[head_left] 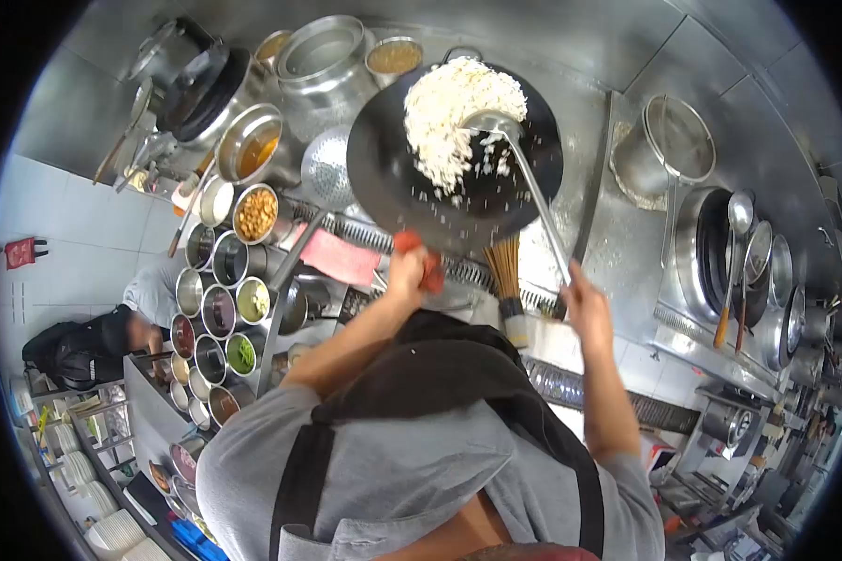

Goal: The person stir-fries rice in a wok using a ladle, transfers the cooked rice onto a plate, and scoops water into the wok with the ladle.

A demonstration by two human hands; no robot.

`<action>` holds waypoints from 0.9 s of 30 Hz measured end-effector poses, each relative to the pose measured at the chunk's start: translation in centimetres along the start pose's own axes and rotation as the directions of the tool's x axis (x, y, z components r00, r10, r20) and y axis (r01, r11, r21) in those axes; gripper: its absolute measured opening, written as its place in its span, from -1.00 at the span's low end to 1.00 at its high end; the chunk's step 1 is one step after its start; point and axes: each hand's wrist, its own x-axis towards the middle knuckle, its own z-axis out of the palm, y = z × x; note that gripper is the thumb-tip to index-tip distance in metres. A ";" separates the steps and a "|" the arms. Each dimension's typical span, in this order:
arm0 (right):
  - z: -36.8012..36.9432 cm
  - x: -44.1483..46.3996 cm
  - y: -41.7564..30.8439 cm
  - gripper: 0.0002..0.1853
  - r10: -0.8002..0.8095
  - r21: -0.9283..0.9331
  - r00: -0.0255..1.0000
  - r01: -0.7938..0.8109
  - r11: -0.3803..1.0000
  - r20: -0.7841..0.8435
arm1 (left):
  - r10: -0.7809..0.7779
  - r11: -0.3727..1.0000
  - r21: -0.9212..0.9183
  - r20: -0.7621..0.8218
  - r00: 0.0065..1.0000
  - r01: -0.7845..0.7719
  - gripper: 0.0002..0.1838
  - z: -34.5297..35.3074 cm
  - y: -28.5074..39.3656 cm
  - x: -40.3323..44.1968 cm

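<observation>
The grey shirt [421, 467] is closest, at the bottom of the frame. The white rice [440, 112] is in the black wok [379, 168], at the top middle. It is up and a bit right of the left hand [407, 273], the nearer one, which is wrapped around a red cloth [432, 273] by the wok's bottom edge. The right hand [585, 299], further right, grips a long ladle [530, 187] that slants up and left to the rice.
</observation>
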 end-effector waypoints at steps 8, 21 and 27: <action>-2.3 0.0 -6.1 -0.39 0.361 0.851 0.837 -0.495 0.177 0.412 | 0.199 0.980 0.039 -0.078 0.977 -0.196 -0.81 1.5 1.9 10.3; -1.9 22.4 -17.9 -0.78 -0.071 0.579 0.739 0.580 0.573 -0.670 | 0.193 0.973 0.136 -0.047 0.980 -0.185 -0.67 -0.6 -0.3 14.6; -10.6 28.3 -27.7 -0.79 -0.238 0.617 0.733 0.670 0.412 -0.637 | 0.210 0.945 0.262 -0.030 0.977 -0.196 -0.60 -2.2 -1.5 16.6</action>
